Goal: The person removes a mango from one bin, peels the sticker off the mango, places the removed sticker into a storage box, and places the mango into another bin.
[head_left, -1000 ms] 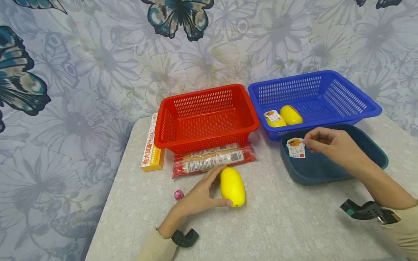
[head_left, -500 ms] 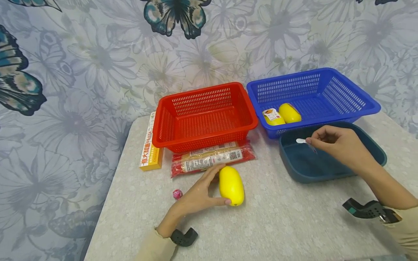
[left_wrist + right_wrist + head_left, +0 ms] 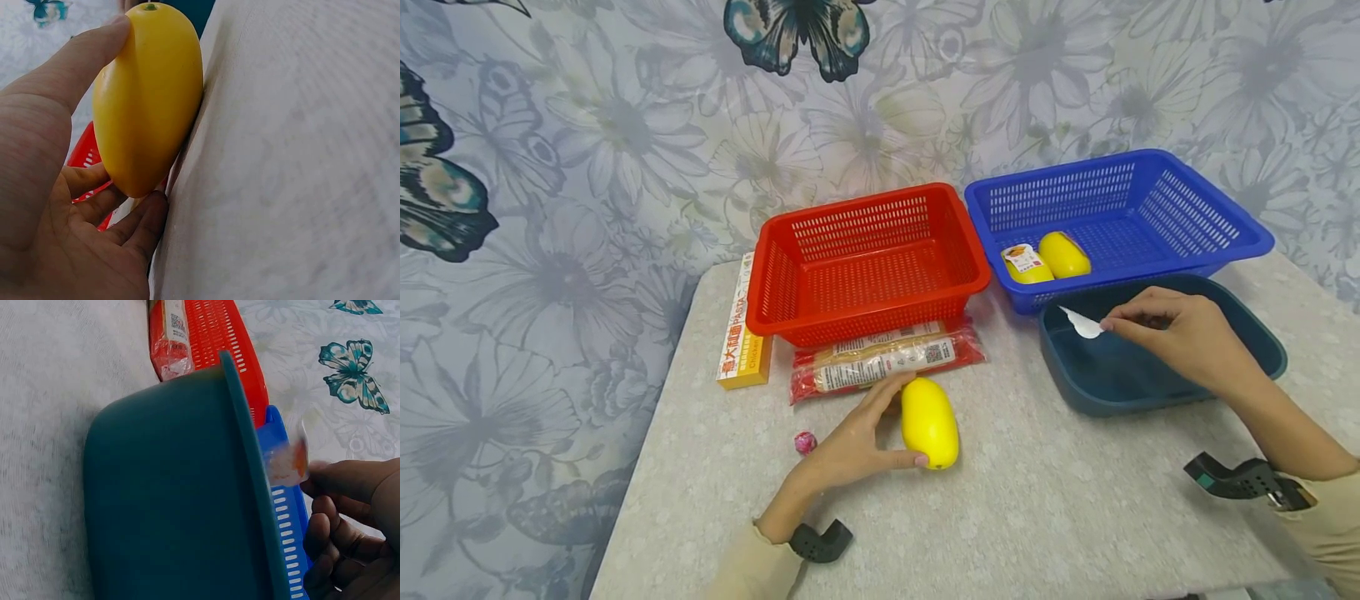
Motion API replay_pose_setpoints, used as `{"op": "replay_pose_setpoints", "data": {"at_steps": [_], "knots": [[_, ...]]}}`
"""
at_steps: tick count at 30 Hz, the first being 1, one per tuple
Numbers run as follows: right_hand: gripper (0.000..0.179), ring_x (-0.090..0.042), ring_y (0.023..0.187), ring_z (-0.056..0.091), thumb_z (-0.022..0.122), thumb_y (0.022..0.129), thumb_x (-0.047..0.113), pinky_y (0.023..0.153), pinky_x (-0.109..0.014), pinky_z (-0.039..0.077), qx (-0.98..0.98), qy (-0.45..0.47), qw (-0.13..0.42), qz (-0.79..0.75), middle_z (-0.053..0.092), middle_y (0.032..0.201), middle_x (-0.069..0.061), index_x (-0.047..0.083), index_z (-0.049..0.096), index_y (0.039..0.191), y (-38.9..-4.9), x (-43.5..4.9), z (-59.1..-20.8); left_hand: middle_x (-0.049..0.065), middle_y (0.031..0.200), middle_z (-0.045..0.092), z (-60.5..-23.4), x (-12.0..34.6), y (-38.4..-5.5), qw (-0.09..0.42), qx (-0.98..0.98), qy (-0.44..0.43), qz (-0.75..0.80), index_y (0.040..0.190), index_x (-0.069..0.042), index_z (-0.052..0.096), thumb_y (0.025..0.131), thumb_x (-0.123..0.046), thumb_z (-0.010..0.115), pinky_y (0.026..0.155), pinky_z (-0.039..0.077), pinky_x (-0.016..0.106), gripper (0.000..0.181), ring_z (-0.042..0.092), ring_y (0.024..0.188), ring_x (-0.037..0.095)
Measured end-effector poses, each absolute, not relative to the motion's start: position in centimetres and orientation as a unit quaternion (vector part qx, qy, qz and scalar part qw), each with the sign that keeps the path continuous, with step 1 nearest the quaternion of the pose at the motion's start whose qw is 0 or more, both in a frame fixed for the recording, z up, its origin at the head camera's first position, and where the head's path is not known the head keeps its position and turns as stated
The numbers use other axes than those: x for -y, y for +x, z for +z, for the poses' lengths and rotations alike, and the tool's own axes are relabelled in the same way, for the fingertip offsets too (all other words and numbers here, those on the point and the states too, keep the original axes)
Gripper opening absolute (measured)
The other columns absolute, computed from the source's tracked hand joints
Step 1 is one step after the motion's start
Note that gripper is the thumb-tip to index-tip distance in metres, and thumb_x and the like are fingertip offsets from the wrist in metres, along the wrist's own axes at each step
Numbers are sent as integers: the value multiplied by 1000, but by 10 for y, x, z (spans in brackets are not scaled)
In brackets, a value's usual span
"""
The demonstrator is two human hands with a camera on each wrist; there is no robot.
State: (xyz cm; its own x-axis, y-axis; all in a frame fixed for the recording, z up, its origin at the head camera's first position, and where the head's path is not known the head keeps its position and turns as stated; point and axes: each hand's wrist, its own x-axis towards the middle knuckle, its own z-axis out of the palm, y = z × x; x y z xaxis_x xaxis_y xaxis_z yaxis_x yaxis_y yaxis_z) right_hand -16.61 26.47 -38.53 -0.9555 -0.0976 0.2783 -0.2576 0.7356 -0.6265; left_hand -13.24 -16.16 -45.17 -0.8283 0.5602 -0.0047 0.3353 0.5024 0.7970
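Note:
On the table, a smooth yellow mango [image 3: 929, 423] lies between the thumb and fingers of my left hand [image 3: 850, 446]. In the left wrist view the thumb presses near the stem end of the mango [image 3: 150, 94], and the fingertips are at its other end. Over the dark teal tub [image 3: 1120, 407], my right hand [image 3: 1180, 333] pinches a small paper label [image 3: 1084, 323] by its edge, white side up and bent. The right wrist view shows the label [image 3: 287, 465] blurred, with some orange print. Two more mangoes [image 3: 1064, 255] sit in the blue basket, one bearing a similar label.
A red basket [image 3: 868, 312] stands left of the blue basket [image 3: 1217, 258]. Noodle packets [image 3: 887, 362] lie partly under its front, with a pasta box [image 3: 745, 354] at its left. A pink wrapped candy [image 3: 805, 442] is beside my left wrist. Behind is a patterned wall.
My right hand has turned the label: its printed face showed first, then its edge, and now its white side. My left hand stays on the mango. The whole view has shifted slightly.

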Motion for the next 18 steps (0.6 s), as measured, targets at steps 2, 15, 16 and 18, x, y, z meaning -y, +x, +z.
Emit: {"op": "replay_pose_setpoints", "data": {"at_steps": [2, 15, 16, 18], "knots": [[11, -12, 75, 49, 77, 91, 25, 61, -17, 38, 927, 104, 123, 338, 64, 85, 0, 14, 78, 94, -166, -266, -386, -8, 164, 15, -452, 162, -133, 131, -856, 263, 425, 160, -30, 20, 78, -45, 85, 114, 33, 40, 106, 33, 141, 14], [9, -8, 78, 48, 76, 91, 15, 65, -12, 36, 933, 125, 153, 301, 65, 87, 1, 11, 78, 99, -165, -265, -386, -6, 164, 17, -451, 162, -133, 130, -855, 263, 428, 160, -28, 21, 77, -45, 86, 114, 33, 40, 107, 33, 141, 14], [10, -8, 79, 48, 76, 91, 15, 66, -12, 36, 932, 130, 155, 299, 65, 88, 1, 11, 78, 99, -165, -264, -385, -6, 163, 18, -451, 161, -133, 131, -854, 261, 431, 160, -28, 20, 77, -44, 86, 114, 33, 40, 107, 34, 140, 14], [11, -8, 80, 49, 75, 91, 15, 68, -12, 37, 932, 141, 160, 292, 67, 89, 2, 13, 78, 102, -165, -262, -383, -8, 162, 19, -452, 161, -132, 132, -852, 259, 436, 160, -28, 19, 77, -44, 86, 114, 34, 39, 108, 35, 139, 14]]}}
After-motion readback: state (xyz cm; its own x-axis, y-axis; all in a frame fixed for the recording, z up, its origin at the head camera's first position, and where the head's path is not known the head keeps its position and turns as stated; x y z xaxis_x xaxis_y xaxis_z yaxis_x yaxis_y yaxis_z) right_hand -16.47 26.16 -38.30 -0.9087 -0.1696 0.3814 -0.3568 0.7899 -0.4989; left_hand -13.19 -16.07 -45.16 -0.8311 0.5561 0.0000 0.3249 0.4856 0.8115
